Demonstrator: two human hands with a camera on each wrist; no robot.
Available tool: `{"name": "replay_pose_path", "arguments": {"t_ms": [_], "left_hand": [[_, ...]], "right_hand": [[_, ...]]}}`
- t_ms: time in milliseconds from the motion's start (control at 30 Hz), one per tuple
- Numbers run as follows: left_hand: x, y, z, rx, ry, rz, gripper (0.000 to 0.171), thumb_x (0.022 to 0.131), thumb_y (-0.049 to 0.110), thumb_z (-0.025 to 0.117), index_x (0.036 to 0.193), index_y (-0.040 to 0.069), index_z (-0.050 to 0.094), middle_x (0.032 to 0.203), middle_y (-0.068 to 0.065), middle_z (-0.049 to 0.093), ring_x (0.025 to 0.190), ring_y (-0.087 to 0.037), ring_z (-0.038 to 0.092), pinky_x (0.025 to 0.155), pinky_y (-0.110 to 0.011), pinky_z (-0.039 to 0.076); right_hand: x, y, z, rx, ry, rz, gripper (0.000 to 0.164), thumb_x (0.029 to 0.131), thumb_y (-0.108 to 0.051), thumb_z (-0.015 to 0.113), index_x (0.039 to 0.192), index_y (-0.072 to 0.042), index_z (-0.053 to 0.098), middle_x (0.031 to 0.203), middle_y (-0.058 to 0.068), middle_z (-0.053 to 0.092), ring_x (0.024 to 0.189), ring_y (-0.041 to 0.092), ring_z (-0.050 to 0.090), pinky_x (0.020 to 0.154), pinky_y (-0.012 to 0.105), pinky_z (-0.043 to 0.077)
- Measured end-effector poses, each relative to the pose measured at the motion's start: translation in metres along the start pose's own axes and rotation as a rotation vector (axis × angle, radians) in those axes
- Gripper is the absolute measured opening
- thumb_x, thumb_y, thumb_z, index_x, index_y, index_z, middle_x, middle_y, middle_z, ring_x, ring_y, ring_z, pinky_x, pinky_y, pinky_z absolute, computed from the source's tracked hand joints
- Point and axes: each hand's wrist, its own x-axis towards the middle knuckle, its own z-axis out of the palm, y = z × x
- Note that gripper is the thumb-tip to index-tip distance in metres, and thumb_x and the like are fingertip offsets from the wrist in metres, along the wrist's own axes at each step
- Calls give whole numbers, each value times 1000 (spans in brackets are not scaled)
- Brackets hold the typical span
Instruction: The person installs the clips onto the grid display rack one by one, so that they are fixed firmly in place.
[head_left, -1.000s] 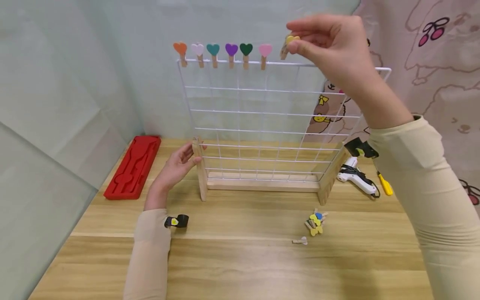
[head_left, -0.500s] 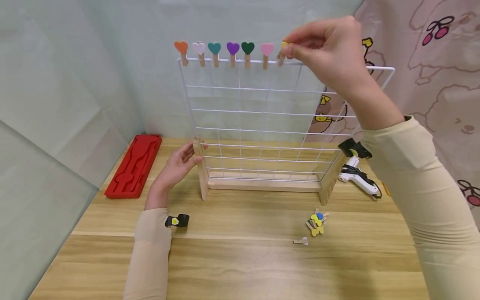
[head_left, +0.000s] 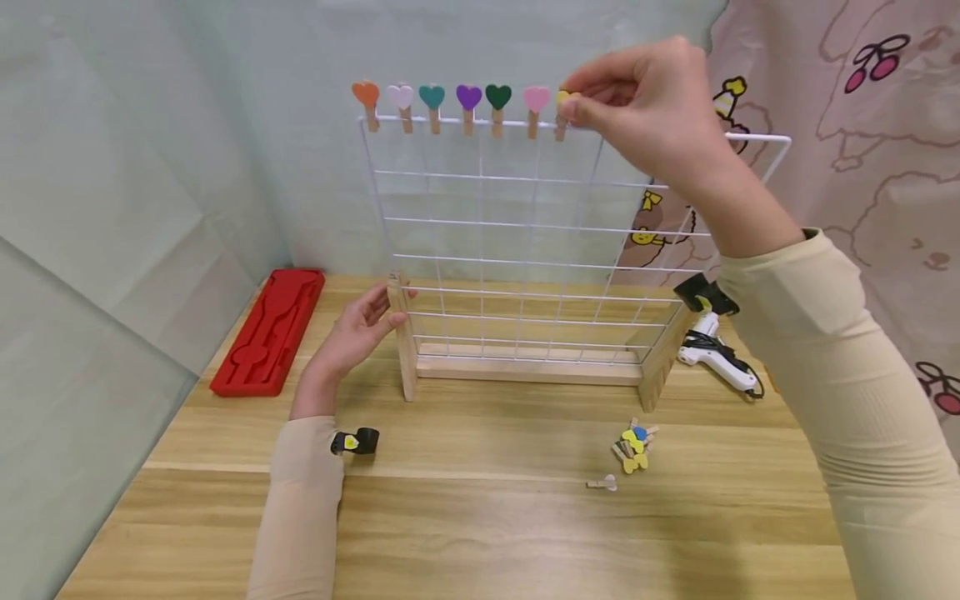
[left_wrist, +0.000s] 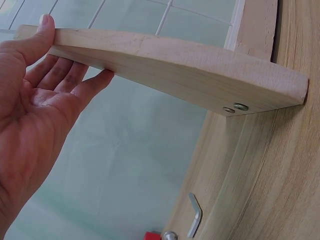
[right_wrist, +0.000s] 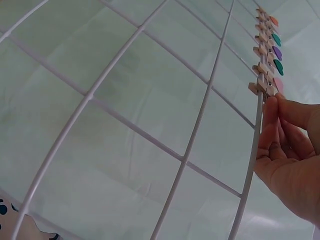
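Note:
A white wire grid [head_left: 480, 225] stands upright between wooden legs. Along its top wire sits a row of small wooden clothespins with hearts: orange [head_left: 366, 94], white, teal, purple, dark green and pink [head_left: 536, 100]. My right hand [head_left: 648, 108] pinches a yellow-heart clothespin [head_left: 561, 129] by its top, its lower end over the top wire just right of the pink one; the fingers cover most of the heart. My left hand [head_left: 360, 329] holds the left wooden leg [left_wrist: 150, 55] near its upper end, thumb on the edge and fingers against the outer face.
On the table [head_left: 480, 517], several loose clothespins [head_left: 633, 446] lie heaped at front right, with a white-heart one [head_left: 602, 483] nearby. A glue gun [head_left: 716, 358] lies right of the rack, a red tray [head_left: 270, 333] left. A hex key [left_wrist: 195, 215] lies behind.
My right hand has moved left and lowered the yellow-heart clothespin from above the top wire onto it, close to the pink one. My left hand stays on the wooden leg.

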Motion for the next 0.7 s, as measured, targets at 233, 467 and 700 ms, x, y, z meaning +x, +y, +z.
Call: {"name": "replay_pose_path", "arguments": {"t_ms": [233, 467, 700], "left_hand": [[1, -3, 0, -10, -1, -3, 49, 86, 11, 53, 131, 9, 35, 130, -9, 42, 125, -17, 32, 96, -28, 34], [5, -18, -5, -18, -3, 13, 48, 84, 18, 55, 130, 18, 39, 129, -4, 44, 124, -14, 33, 95, -27, 35], [7, -22, -7, -24, 4, 33, 52, 85, 21, 55, 131, 8, 35, 129, -6, 44, 125, -13, 31, 93, -18, 36]], "right_hand": [[0, 1, 0, -6, -30, 7, 29, 75, -26, 65, 97, -7, 67, 81, -3, 65, 72, 8, 60, 61, 15, 43], [0, 2, 1, -41, -30, -21, 29, 78, -26, 62, 101, -9, 65, 86, 1, 66, 76, 6, 60, 62, 14, 43], [-7, 2, 2, -93, 103, -129, 32, 78, -27, 62, 107, -15, 63, 93, 0, 65, 74, 1, 58, 60, 16, 39]]}}
